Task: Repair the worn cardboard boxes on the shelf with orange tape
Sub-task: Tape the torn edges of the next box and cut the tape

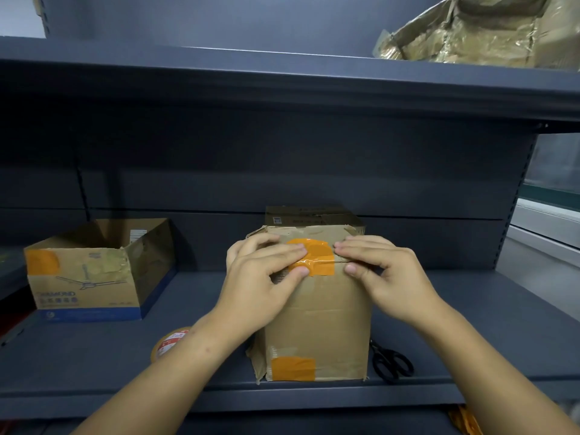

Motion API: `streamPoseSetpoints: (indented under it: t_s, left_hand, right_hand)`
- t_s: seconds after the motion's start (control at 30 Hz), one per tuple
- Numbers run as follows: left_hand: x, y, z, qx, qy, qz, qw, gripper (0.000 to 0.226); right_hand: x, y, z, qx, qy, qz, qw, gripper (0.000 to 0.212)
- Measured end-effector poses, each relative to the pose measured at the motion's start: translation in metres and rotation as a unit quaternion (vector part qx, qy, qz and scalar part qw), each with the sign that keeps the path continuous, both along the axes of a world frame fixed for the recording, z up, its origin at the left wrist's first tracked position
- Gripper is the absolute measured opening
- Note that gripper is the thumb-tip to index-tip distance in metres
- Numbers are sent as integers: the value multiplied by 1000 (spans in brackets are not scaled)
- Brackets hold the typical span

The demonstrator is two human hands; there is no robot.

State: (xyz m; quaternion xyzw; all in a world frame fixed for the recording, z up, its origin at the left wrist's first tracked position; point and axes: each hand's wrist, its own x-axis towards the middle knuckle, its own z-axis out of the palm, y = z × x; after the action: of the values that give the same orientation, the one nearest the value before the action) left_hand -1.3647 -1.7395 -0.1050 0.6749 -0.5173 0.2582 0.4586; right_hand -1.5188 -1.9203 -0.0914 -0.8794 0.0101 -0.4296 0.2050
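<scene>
I press the orange tape patch (pixel 315 258) between my left hand (pixel 266 274) and right hand (pixel 381 271), fingers flat, on the cardboard box (pixel 317 324); its wrinkles risk peeling.

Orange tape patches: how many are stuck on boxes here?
3. One at the middle box's top edge under both hands, one at its bottom, one on the open left box. Others may be hidden.
</scene>
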Motion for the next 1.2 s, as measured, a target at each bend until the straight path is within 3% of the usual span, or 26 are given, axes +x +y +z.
streamPoseSetpoints:
  t_s: [0.13,0.27,0.47,0.8,1.2]
  left_hand:
    - [-3,0,2,-1,14,1,1000,33]
    - [-8,1,1,-9,18,10,1000,33]
    - [-5,9,2,-17,21,0,1000,25]
    - [-12,6,5,-20,-15,13,1000,16]
    - [-7,13,0,1,-75,42,996,24]
  right_hand:
    - [10,20,8,-91,-32,-88,991,21]
    - [28,44,7,-179,-16,-75,981,27]
    - [25,39,5,-209,-16,-65,976,24]
    - [23,36,-1,-179,-47,-77,980,23]
    - [29,34,-20,-225,-103,-88,965,28]
